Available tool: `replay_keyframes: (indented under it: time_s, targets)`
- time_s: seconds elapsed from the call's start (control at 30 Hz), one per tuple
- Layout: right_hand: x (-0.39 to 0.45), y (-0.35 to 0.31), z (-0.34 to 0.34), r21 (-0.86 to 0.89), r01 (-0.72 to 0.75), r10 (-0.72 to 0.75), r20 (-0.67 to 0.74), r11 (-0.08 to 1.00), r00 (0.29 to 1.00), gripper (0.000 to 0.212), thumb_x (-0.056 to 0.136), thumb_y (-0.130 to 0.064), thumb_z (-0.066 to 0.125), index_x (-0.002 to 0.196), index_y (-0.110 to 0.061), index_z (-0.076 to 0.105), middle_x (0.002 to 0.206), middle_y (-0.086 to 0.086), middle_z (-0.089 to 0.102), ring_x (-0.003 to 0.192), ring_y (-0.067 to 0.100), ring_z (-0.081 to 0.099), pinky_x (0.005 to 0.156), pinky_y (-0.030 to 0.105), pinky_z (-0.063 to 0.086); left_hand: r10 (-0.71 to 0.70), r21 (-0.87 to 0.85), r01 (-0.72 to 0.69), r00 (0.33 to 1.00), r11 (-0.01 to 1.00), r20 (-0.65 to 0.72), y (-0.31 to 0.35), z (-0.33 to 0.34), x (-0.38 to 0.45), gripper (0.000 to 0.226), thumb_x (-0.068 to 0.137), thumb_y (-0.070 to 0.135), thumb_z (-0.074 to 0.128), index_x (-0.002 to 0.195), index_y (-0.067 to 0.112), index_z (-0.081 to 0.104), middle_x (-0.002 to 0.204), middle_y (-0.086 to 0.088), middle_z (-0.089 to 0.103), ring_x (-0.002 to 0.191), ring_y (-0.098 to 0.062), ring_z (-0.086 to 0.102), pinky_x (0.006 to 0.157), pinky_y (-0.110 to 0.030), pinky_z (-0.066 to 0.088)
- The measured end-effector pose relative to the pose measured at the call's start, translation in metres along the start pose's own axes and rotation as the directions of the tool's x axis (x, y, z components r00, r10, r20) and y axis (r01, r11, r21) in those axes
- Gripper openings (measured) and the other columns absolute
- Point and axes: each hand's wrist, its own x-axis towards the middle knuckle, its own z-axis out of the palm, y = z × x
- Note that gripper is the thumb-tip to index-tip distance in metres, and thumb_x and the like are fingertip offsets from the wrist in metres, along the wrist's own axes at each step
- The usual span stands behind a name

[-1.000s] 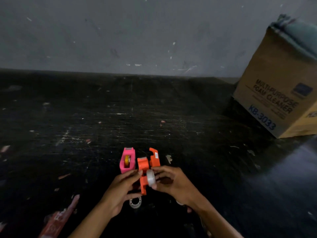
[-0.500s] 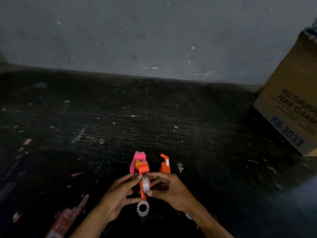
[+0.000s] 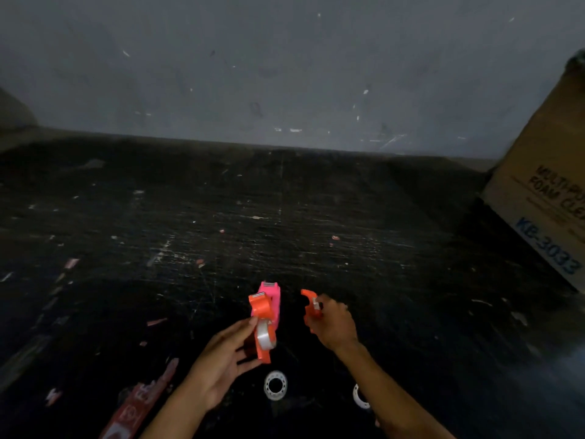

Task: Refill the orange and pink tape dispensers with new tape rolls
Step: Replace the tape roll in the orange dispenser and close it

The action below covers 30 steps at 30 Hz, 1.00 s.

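My left hand (image 3: 221, 359) holds one half of the orange tape dispenser (image 3: 261, 312) upright, with a clear tape roll (image 3: 265, 337) seated in it. Right behind it stands the pink tape dispenser (image 3: 273, 294) on the dark floor. My right hand (image 3: 334, 321) grips the other orange dispenser half (image 3: 308, 307), held apart to the right of the first half. A clear tape roll (image 3: 275, 385) lies flat on the floor below the orange half. Another roll (image 3: 360, 397) lies partly hidden by my right forearm.
A cardboard box (image 3: 547, 198) labelled foam cleaner stands at the right edge. A red printed wrapper (image 3: 139, 403) lies on the floor at the lower left. A grey wall (image 3: 285, 74) closes the far side. The scratched black floor (image 3: 285, 217) carries small scraps.
My right hand has left the roll in the orange half and moved right, taking hold of the other orange half. The camera has tilted and shifted, so the box sits further right.
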Motion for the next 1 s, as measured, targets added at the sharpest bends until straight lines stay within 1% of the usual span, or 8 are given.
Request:
replay_keyframes:
  time_s: [0.1, 0.2, 0.33, 0.47, 0.6, 0.8, 0.9, 1.0]
  targets:
    - [-0.023, -0.010, -0.017, 0.549, -0.105, 0.036, 0.135, 0.830, 0.990, 0.019, 0.078, -0.006, 0.070, 0.093, -0.015, 0.064, 0.080, 0.004, 0.071, 0.074, 0.020, 0.067, 0.058, 0.023, 0.056, 0.012, -0.003, -0.012, 1.000, 1.000, 0.008, 0.000, 0.000, -0.003, 0.036, 0.077, 0.035, 0.058, 0.108, 0.018, 0.067, 0.107, -0.009, 0.073, 0.098, -0.023, 0.065, 0.075, -0.035, 0.049]
    - [-0.053, -0.018, -0.038, 0.722, -0.157, -0.058, 0.264, 0.674, 0.963, 0.032, 0.081, -0.004, 0.067, 0.109, -0.020, 0.062, 0.090, 0.001, 0.073, 0.084, 0.019, 0.071, 0.072, 0.033, 0.060, 0.015, -0.013, -0.015, 0.999, 1.000, 0.037, 0.001, 0.005, -0.005, 0.029, 0.081, 0.032, 0.056, 0.104, 0.019, 0.068, 0.099, -0.006, 0.075, 0.091, -0.020, 0.067, 0.073, -0.035, 0.049]
    - [-0.088, -0.026, -0.054, 0.768, -0.117, -0.149, 0.268, 0.629, 0.952, 0.036, 0.080, -0.003, 0.068, 0.112, -0.019, 0.063, 0.095, 0.002, 0.071, 0.086, 0.015, 0.069, 0.070, 0.028, 0.059, 0.012, -0.016, -0.010, 0.996, 1.000, 0.091, 0.002, 0.016, -0.009, 0.031, 0.073, 0.034, 0.059, 0.097, 0.019, 0.071, 0.094, -0.006, 0.076, 0.083, -0.017, 0.069, 0.071, -0.034, 0.049]
    - [-0.105, -0.027, -0.061, 0.792, -0.100, -0.151, 0.236, 0.602, 0.960, 0.040, 0.073, -0.014, 0.074, 0.111, -0.021, 0.064, 0.104, 0.005, 0.072, 0.097, 0.020, 0.069, 0.078, 0.034, 0.059, -0.009, 0.025, 0.005, 0.988, 1.000, 0.155, 0.003, 0.023, -0.012, 0.037, 0.077, 0.032, 0.060, 0.109, 0.014, 0.067, 0.108, -0.012, 0.072, 0.097, -0.026, 0.066, 0.080, -0.041, 0.052]
    - [-0.114, -0.023, -0.065, 0.786, -0.084, -0.155, 0.223, 0.613, 0.963, 0.040, 0.077, -0.001, 0.070, 0.112, -0.020, 0.063, 0.095, 0.002, 0.073, 0.094, 0.020, 0.069, 0.078, 0.035, 0.060, -0.012, 0.088, -0.005, 0.980, 0.996, 0.197, 0.005, 0.026, -0.016, 0.039, 0.075, 0.033, 0.062, 0.108, 0.012, 0.068, 0.110, -0.013, 0.071, 0.105, -0.031, 0.064, 0.090, -0.051, 0.051]
    - [-0.123, -0.021, -0.070, 0.736, -0.025, -0.146, 0.168, 0.677, 0.975, 0.048, 0.074, -0.001, 0.074, 0.115, -0.023, 0.058, 0.099, 0.009, 0.069, 0.097, 0.026, 0.067, 0.084, 0.048, 0.058, 0.038, 0.158, -0.071, 0.979, 0.985, 0.202, 0.009, 0.028, -0.021, 0.033, 0.074, 0.032, 0.064, 0.101, 0.015, 0.071, 0.105, -0.008, 0.073, 0.097, -0.025, 0.068, 0.078, -0.043, 0.056]
    - [-0.125, -0.022, -0.066, 0.726, -0.027, -0.147, 0.176, 0.687, 0.973, 0.048, 0.071, -0.004, 0.077, 0.108, -0.029, 0.060, 0.095, 0.006, 0.068, 0.093, 0.022, 0.067, 0.083, 0.047, 0.058, 0.083, 0.191, -0.121, 0.977, 0.974, 0.196, 0.010, 0.029, -0.025, 0.032, 0.070, 0.035, 0.073, 0.097, 0.019, 0.073, 0.103, -0.006, 0.075, 0.091, -0.019, 0.070, 0.069, -0.036, 0.058]
    - [-0.127, -0.023, -0.063, 0.724, -0.017, -0.162, 0.177, 0.690, 0.971, 0.047, 0.071, -0.004, 0.077, 0.104, -0.034, 0.061, 0.094, 0.004, 0.068, 0.093, 0.020, 0.067, 0.085, 0.046, 0.058, 0.108, 0.216, -0.150, 0.975, 0.965, 0.195, 0.011, 0.031, -0.029, 0.024, 0.068, 0.027, 0.068, 0.092, 0.024, 0.072, 0.097, -0.002, 0.076, 0.086, -0.012, 0.071, 0.061, -0.027, 0.057]
